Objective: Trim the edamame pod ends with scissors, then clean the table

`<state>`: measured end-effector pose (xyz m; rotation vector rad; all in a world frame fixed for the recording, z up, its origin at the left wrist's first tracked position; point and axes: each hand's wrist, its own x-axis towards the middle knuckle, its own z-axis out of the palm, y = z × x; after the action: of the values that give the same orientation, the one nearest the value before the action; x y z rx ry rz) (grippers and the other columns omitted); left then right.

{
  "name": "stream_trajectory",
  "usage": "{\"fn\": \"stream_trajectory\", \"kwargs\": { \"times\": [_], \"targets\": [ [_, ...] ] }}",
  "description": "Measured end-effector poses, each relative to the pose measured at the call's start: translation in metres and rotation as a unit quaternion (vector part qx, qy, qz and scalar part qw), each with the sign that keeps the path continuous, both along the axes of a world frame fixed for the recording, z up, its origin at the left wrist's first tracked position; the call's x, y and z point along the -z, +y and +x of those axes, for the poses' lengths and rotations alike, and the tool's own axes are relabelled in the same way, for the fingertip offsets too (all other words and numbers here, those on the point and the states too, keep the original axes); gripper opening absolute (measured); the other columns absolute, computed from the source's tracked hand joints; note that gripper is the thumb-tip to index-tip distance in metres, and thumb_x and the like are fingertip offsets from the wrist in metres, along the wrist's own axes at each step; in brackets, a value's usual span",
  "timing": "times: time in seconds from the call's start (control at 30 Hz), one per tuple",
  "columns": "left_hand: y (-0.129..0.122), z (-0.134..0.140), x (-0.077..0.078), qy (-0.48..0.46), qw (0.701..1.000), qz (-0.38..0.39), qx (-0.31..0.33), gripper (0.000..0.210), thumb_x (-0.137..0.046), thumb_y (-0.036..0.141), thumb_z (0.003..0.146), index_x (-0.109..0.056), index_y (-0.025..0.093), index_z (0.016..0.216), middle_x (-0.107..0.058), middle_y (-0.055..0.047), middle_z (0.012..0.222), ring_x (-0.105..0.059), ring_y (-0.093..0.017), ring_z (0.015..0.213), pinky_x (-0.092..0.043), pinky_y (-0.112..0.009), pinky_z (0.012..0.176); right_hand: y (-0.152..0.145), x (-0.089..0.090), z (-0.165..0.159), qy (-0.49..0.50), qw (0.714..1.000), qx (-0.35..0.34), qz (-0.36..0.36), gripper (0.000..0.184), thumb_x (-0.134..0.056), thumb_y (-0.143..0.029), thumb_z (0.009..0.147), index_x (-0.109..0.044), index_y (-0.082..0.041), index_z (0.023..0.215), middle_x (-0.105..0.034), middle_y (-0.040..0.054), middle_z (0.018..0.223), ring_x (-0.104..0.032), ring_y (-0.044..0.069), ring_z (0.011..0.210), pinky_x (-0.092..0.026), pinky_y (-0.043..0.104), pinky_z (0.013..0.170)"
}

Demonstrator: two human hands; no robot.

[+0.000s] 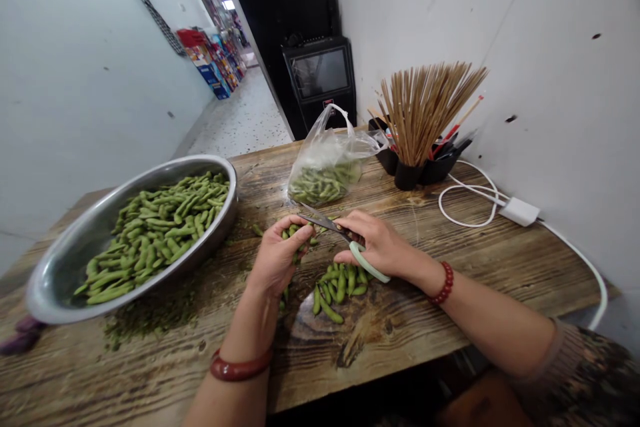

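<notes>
In my left hand (280, 250) are several green edamame pods (295, 235), pinched between thumb and fingers. My right hand (373, 243) grips scissors (367, 260) with pale green handles. Their dark blades point left, spread apart, just above the pods in my left hand. Below the scissors a small heap of edamame pods (340, 287) lies on the wooden table. To the left a large oval metal basin (213, 233) holds a big pile of pods (160, 227). Behind my hands stands a clear plastic bag (325, 153) with more pods inside.
Trimmed green scraps (150, 320) lie beside the basin on the wooden table (320, 380). At the back right, a black holder (407, 175) carries many thin brown sticks (425, 113). A white cable with an adapter (520, 211) runs along the right side by the wall.
</notes>
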<state>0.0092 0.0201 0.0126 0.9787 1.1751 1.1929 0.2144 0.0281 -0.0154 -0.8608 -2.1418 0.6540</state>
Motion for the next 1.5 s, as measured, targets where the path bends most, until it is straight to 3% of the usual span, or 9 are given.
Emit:
{"fn": "stream_trajectory", "kwargs": {
  "times": [0.4, 0.6, 0.77, 0.83, 0.97, 1.07, 1.23, 1.4, 1.5],
  "targets": [
    [-0.0008, 0.0011, 0.0065, 0.062, 0.998, 0.014, 0.023, 0.027, -0.08, 0.03, 0.063, -0.066, 0.016, 0.082, -0.054, 0.004, 0.06, -0.04, -0.005, 0.047, -0.028, -0.018, 0.045, -0.0005, 0.0008, -0.0014, 0.006, 1.0, -0.017, -0.001, 0.051, -0.074, -0.039, 0.076, -0.058, -0.016, 0.119, -0.054, 0.0034, 0.089, -0.051, 0.014, 0.072, -0.043, 0.027, 0.067],
    [0.0003, -0.0012, 0.0065, 0.153, 0.987, 0.026, 0.03, 0.021, -0.075, 0.034, 0.069, -0.07, 0.016, 0.078, -0.054, 0.003, 0.058, -0.037, -0.006, 0.047, -0.027, -0.019, 0.045, 0.0, -0.0019, 0.0, 0.0, 1.0, -0.02, -0.004, 0.041, -0.072, -0.036, 0.078, -0.061, -0.015, 0.112, -0.055, 0.0036, 0.087, -0.052, 0.015, 0.073, -0.043, 0.026, 0.068],
    [0.0029, -0.0007, 0.0024, 0.209, 0.974, 0.089, 0.005, 0.015, -0.075, 0.029, 0.066, -0.07, 0.016, 0.07, -0.064, -0.002, 0.071, -0.054, -0.012, 0.064, -0.038, -0.02, 0.054, 0.0027, -0.0012, 0.0023, -0.02, 1.0, -0.02, 0.007, 0.034, -0.07, -0.037, 0.08, -0.063, -0.015, 0.105, -0.056, 0.0036, 0.084, -0.053, 0.015, 0.074, -0.042, 0.026, 0.067],
    [0.0032, -0.0007, 0.0027, 0.183, 0.98, 0.084, -0.006, 0.016, -0.076, 0.027, 0.064, -0.068, 0.015, 0.07, -0.064, -0.002, 0.072, -0.055, -0.012, 0.065, -0.04, -0.02, 0.055, 0.0039, -0.0009, 0.0027, -0.015, 1.0, -0.011, 0.012, 0.034, -0.071, -0.037, 0.08, -0.063, -0.015, 0.104, -0.057, 0.0036, 0.083, -0.053, 0.015, 0.073, -0.042, 0.026, 0.067],
    [0.0025, -0.0018, 0.0039, 0.032, 0.999, 0.006, -0.01, 0.024, -0.079, 0.026, 0.063, -0.062, 0.018, 0.079, -0.054, 0.005, 0.059, -0.04, -0.005, 0.045, -0.028, -0.016, 0.041, 0.0074, 0.0016, 0.0029, 0.022, 0.999, 0.022, 0.014, 0.035, -0.07, -0.037, 0.08, -0.063, -0.015, 0.107, -0.06, 0.0057, 0.087, -0.057, 0.018, 0.079, -0.045, 0.028, 0.072],
    [0.0026, -0.0029, 0.0024, -0.048, 0.999, 0.01, 0.013, 0.025, -0.078, 0.023, 0.064, -0.059, 0.017, 0.079, -0.058, 0.003, 0.069, -0.039, -0.003, 0.044, -0.026, -0.015, 0.039, 0.009, 0.0044, 0.0023, 0.038, 0.999, 0.031, 0.015, 0.039, -0.069, -0.038, 0.08, -0.062, -0.016, 0.111, -0.062, 0.0072, 0.092, -0.059, 0.019, 0.084, -0.046, 0.029, 0.075],
    [0.0034, -0.0032, 0.0009, -0.108, 0.994, 0.012, 0.019, 0.024, -0.077, 0.02, 0.065, -0.058, 0.016, 0.079, -0.062, 0.001, 0.079, -0.04, -0.002, 0.045, -0.027, -0.014, 0.038, 0.005, 0.0031, 0.0006, 0.031, 0.999, 0.023, 0.023, 0.046, -0.071, -0.038, 0.079, -0.059, -0.016, 0.118, -0.061, 0.007, 0.092, -0.057, 0.018, 0.081, -0.047, 0.03, 0.074],
    [0.0033, -0.0005, 0.0032, -0.135, 0.991, 0.006, -0.008, 0.027, -0.079, 0.02, 0.065, -0.055, 0.018, 0.077, -0.049, 0.006, 0.056, -0.038, -0.004, 0.044, -0.027, -0.013, 0.038, 0.0, -0.0013, -0.0007, 0.003, 1.0, 0.003, 0.029, 0.053, -0.073, -0.038, 0.077, -0.055, -0.017, 0.123, -0.058, 0.0059, 0.093, -0.054, 0.016, 0.076, -0.046, 0.028, 0.069],
    [0.0031, 0.0012, 0.003, -0.142, 0.99, 0.0, 0.0, 0.026, -0.078, 0.022, 0.066, -0.054, 0.017, 0.075, -0.046, 0.007, 0.055, -0.036, -0.004, 0.044, -0.026, -0.013, 0.038, -0.0007, -0.0011, -0.0013, -0.002, 0.999, 0.01, 0.037, 0.053, -0.072, -0.037, 0.078, -0.054, -0.017, 0.123, -0.057, 0.0058, 0.093, -0.054, 0.016, 0.075, -0.046, 0.028, 0.068]
  ]
}}
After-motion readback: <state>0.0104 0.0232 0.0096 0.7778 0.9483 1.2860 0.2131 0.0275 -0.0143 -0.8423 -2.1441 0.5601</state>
